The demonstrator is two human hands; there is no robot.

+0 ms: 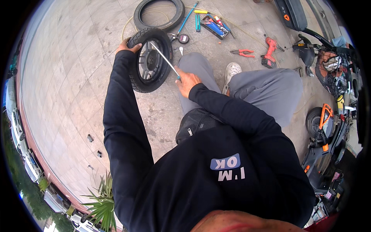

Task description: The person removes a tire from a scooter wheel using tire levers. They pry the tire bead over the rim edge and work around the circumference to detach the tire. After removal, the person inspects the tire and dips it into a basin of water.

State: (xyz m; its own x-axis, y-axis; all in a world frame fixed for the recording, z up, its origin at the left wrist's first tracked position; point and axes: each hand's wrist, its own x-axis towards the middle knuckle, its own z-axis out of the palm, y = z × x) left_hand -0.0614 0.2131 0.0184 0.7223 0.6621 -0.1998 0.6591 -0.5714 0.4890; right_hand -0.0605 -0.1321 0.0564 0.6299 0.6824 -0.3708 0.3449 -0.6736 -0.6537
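A small wheel with a black treaded tyre (165,58) and a grey spoked rim (149,60) stands tilted on the paving in front of me. My left hand (130,46) is closed round the tyre's upper left side, thumb toward the rim. In my right hand (188,82), a long, slim metal tyre lever (164,58) is gripped at its near end, where a bit of teal shows. The lever slants across the wheel, its far tip at the rim's upper edge beside the tyre. My fingers partly hide its grip.
Beyond the wheel lie a loose tyre (176,19), a thin hose, a round gauge (183,38) and a tool box (215,27). Red pliers (242,53) and a red cordless drill (270,53) are farther right. Scooter parts (322,123) line the right side; a plant (102,203) stands lower left.
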